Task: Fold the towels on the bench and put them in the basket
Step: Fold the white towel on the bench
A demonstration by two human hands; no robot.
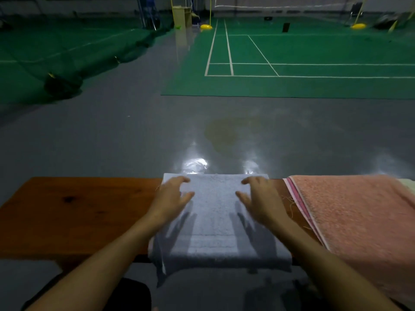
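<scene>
A pale blue towel (214, 221), folded into a rectangle, lies across the middle of the wooden bench (67, 212), its near edge hanging over the front. My left hand (171, 198) hovers over the towel's left side with fingers spread and relaxed. My right hand (260, 198) mirrors it over the right side, also holding nothing. Both cast shadows on the towel. A pink towel (359, 221) lies spread over the bench's right end, draping off the front. No basket is in view.
Beyond the bench lies grey glossy floor (112, 135) with light glare, then a green badminton court (292, 70) with white lines. A rolled dark net (62, 84) lies at the far left. Yellow post bases (206, 26) stand far back.
</scene>
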